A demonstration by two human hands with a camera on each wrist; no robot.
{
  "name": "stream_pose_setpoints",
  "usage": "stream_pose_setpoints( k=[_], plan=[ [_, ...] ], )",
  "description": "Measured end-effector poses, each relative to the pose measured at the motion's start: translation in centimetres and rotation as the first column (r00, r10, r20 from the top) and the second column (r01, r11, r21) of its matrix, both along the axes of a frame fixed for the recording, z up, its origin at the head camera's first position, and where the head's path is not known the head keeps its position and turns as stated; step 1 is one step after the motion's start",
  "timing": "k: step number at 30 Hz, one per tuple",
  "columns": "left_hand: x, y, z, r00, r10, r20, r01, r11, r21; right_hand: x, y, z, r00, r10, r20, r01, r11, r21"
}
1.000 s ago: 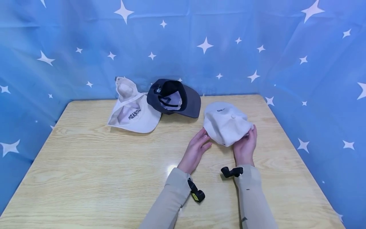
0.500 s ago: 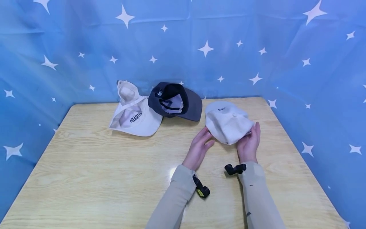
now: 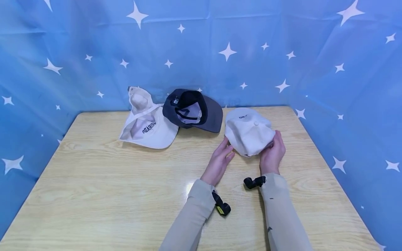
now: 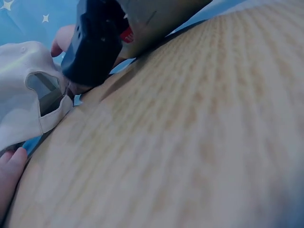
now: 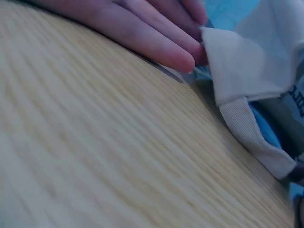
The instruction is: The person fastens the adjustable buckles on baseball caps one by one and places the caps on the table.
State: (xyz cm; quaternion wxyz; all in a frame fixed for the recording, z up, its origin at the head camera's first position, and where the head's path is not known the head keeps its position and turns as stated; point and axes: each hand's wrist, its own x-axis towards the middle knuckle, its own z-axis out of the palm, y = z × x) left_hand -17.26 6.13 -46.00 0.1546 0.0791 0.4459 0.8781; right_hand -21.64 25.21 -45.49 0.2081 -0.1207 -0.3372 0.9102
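Observation:
A white baseball cap point(image 3: 249, 130) sits crown up at the right of the table in the head view, its brim toward the back. Its strap and rear opening show in the left wrist view. My left hand point(image 3: 217, 161) touches the cap's near left edge with fairly straight fingers; these fingers point(image 5: 156, 45) also appear in the right wrist view. At the right edge, my right hand point(image 3: 272, 153) holds the cap, its thumb hidden beneath the fabric. A dark navy cap point(image 3: 213, 113) and another white cap point(image 3: 163, 132) lie overlapping, insides showing, to the left.
The caps stand along the back of a light wooden table point(image 3: 110, 195). A blue curtain point(image 3: 201, 42) with white stars hangs behind it and along both sides. Black wrist cameras point(image 3: 223, 208) are strapped over the sleeves.
The right side of the cap under my hands has shifted slightly inward, and my right hand has moved a little with it. My left hand stays at the left edge. The other caps lie unchanged.

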Motion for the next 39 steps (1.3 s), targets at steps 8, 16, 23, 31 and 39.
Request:
stream_pose_setpoints(
  k=[8, 16, 23, 31, 39],
  plan=[
    [0.0, 0.2, 0.1, 0.994, -0.071, -0.081, 0.063, 0.992, -0.106, 0.4, -0.8, 0.4, 0.991, -0.110, 0.073, 0.100, 0.987, 0.127],
    [0.1, 0.1, 0.0, 0.994, -0.072, -0.086, 0.061, 0.990, -0.124, 1.1, -0.8, 0.6, 0.988, -0.149, 0.048, 0.146, 0.987, 0.062],
    [0.0, -0.3, 0.0, 1.000, -0.011, -0.011, 0.011, 1.000, -0.018, 2.8, -0.6, 0.5, 0.979, -0.192, 0.062, 0.193, 0.981, -0.005],
    [0.3, -1.6, 0.0, 0.995, 0.081, 0.057, -0.087, 0.990, 0.110, 5.8, -0.7, 0.6, 0.980, -0.199, 0.005, 0.198, 0.974, -0.109],
    [1.3, -5.2, 0.1, 0.996, 0.080, 0.040, -0.083, 0.993, 0.088, 8.3, -1.7, 0.5, 0.997, -0.060, -0.045, 0.050, 0.977, -0.209]
  ],
)
